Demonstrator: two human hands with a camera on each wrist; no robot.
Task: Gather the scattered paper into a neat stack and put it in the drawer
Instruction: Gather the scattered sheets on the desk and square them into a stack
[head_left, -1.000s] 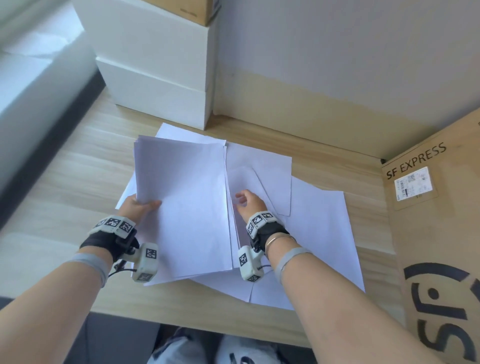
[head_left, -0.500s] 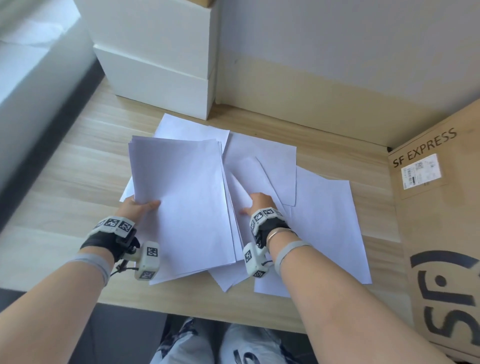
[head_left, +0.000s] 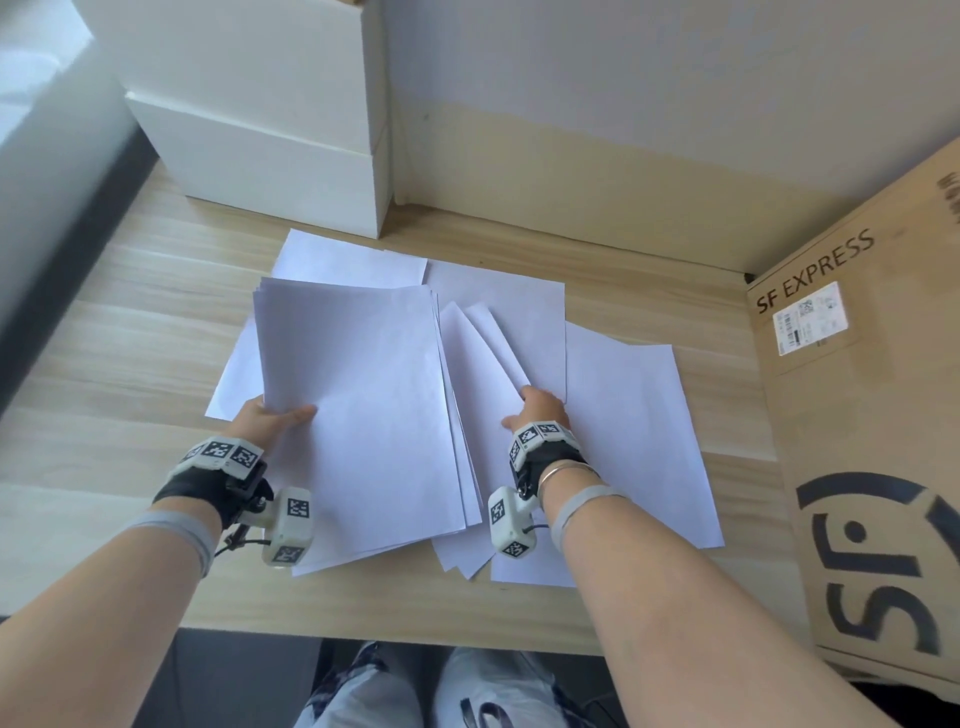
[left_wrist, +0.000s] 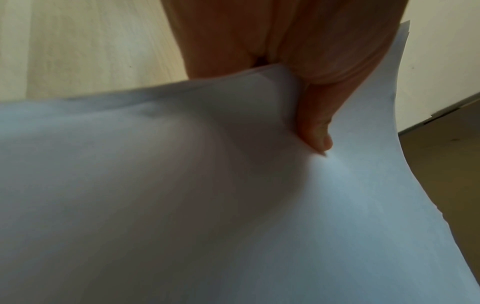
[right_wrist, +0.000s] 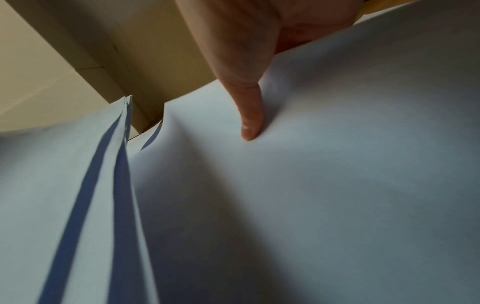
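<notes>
The paper is plain white sheets, spread over the middle of the head view. A gathered stack (head_left: 358, 410) of several sheets fills the centre-left; its edges are not fully even, and its lower left edge is lifted. To the right of it, a few loose sheets (head_left: 488, 364) are fanned and slightly raised, overlapping each other. One single sheet (head_left: 639, 431) lies flat at the centre-right, and other sheets (head_left: 343, 260) show from under the stack at its upper and left sides. In the left wrist view the stack (left_wrist: 233, 205) curves upward. The drawer cannot be seen.
</notes>
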